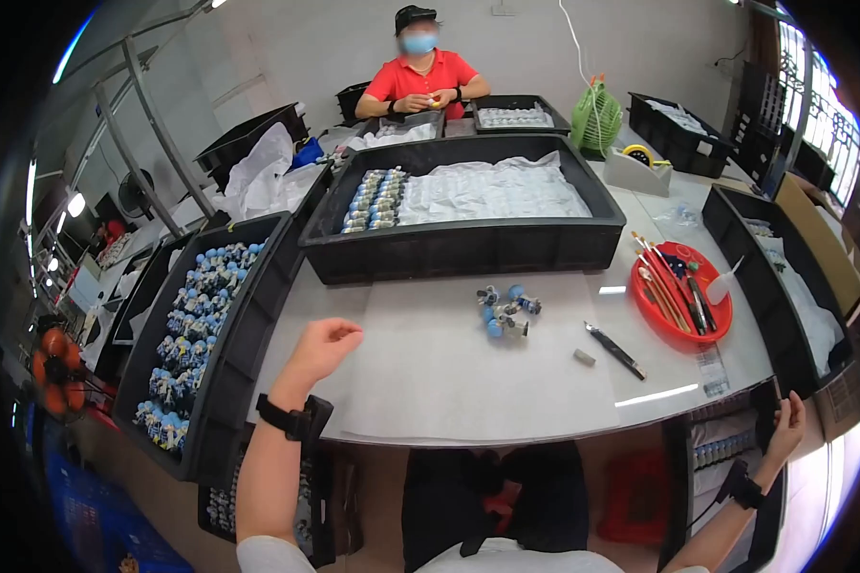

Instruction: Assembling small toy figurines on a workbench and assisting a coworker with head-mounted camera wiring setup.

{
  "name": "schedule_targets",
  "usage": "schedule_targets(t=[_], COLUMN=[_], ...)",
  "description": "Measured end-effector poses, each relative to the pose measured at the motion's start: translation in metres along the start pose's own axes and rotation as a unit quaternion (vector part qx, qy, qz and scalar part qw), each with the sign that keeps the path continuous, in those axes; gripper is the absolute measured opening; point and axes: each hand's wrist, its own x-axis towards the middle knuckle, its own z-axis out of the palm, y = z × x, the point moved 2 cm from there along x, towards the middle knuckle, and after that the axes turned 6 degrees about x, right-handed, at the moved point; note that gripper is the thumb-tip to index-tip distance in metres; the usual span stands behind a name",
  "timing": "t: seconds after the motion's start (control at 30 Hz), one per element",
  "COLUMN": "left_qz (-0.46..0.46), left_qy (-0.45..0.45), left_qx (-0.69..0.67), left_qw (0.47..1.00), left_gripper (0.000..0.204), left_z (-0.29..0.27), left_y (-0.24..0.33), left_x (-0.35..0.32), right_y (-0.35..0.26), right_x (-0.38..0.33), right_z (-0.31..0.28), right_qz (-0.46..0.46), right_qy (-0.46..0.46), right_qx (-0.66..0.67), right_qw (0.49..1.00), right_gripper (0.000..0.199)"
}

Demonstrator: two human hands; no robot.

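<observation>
My left hand (327,346) hovers over the left part of the white work sheet (401,382), fingers curled together, nothing showing in them. At the lower right, my right hand (786,430) has its bent fingers at the edge of a black tray (766,420) that sits lower than the tabletop. Inside that tray, rows of small figures (723,451) lie beside white wrapping. Several small blue-and-grey figures (508,312) stand or lie in a loose group on the sheet, touching neither hand. To their right are a grey block (584,357) and a black-handled craft knife (615,350).
A large black tray (463,250) with figures and white lining stands ahead. Another tray (222,382) full of blue figures is at left. A red bowl (656,329) of brushes, a tape dispenser (638,172) and a green bag (597,119) stand at right. A co-worker (430,81) sits opposite.
</observation>
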Motion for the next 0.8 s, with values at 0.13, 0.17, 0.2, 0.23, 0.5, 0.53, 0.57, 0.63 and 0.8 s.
schedule_targets(t=[0.13, 0.17, 0.2, 0.23, 0.5, 0.53, 0.57, 0.63, 0.8], left_qz=[0.259, 0.321, 0.331, 0.342, 0.445, 0.466, 0.468, 0.437, 0.448], left_qy=[-0.037, -0.044, -0.063, -0.085, -0.115, -0.142, -0.198, -0.201, -0.154], left_qx=[0.282, 0.331, 0.352, 0.372, 0.359, 0.355, 0.371, 0.319, 0.332], left_qw=[0.923, 0.886, 0.873, 0.859, 0.813, 0.798, 0.777, 0.817, 0.816], left_gripper=[0.03, 0.034, 0.037, 0.04, 0.037, 0.042, 0.041, 0.037, 0.017], left_z=[0.057, 0.068, 0.076, 0.086, 0.132, 0.135, 0.139, 0.132, 0.128], left_y=[0.087, 0.095, 0.106, 0.115, 0.127, 0.112, 0.112, 0.152, 0.169], left_x=[0.038, 0.048, 0.055, 0.063, 0.105, 0.125, 0.135, 0.081, 0.064], right_y=[-0.04, -0.053, -0.068, -0.095, -0.1, -0.104, -0.104, -0.099, -0.097], right_x=[-0.027, -0.05, -0.074, -0.094, -0.128, -0.122, -0.118, -0.113, -0.109], right_z=[0.052, 0.073, 0.091, 0.102, 0.118, 0.112, 0.105, 0.098, 0.098], right_qz=[-0.034, -0.029, -0.062, -0.14, -0.177, -0.167, -0.165, -0.138, -0.083], right_qy=[-0.085, -0.147, -0.176, -0.227, -0.42, -0.406, -0.362, -0.297, -0.259], right_qx=[0.057, 0.063, 0.028, -0.002, 0.061, 0.054, 0.086, 0.085, 0.161], right_qw=[0.994, 0.987, 0.982, 0.964, 0.888, 0.897, 0.913, 0.941, 0.949], right_gripper=[0.016, 0.015, 0.016, 0.017, 0.022, 0.023, 0.023, 0.022, 0.019])
